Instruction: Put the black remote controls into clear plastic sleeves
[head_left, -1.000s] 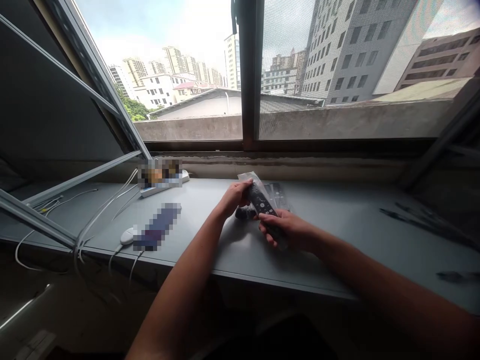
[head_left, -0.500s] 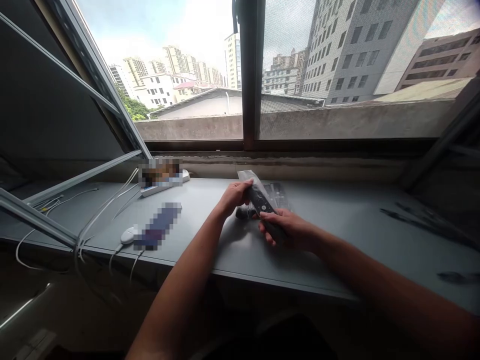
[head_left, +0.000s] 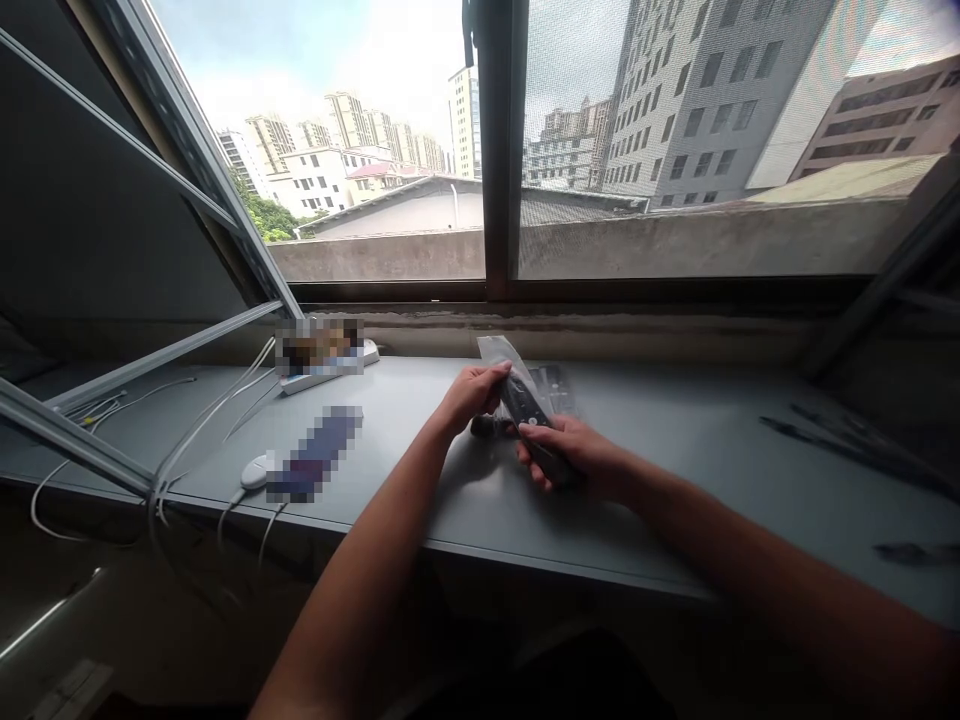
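Observation:
A dark remote control [head_left: 523, 402] with a light round button is tilted between my two hands above the table. A clear plastic bag [head_left: 496, 350] covers its upper end and sticks out past it. The fingers of my left hand [head_left: 477, 392] pinch the bag near that upper end. My right hand [head_left: 566, 452] is wrapped round the lower part of the remote. Behind them on the table lie more dark items in clear plastic [head_left: 553, 385], partly hidden by the held remote. A small black object [head_left: 486, 427] sits just below my left fingers.
The grey table [head_left: 675, 430] runs along a window. At the left are a white power strip [head_left: 330, 370], a blurred-out flat item [head_left: 315, 455], a white round charger [head_left: 256, 472], cables and a metal frame [head_left: 202, 345]. Black cables [head_left: 840, 445] lie at the right.
The remote has shifted slightly down and right relative to my left hand, and the bag's upper end stands a little higher. Both hands have barely moved.

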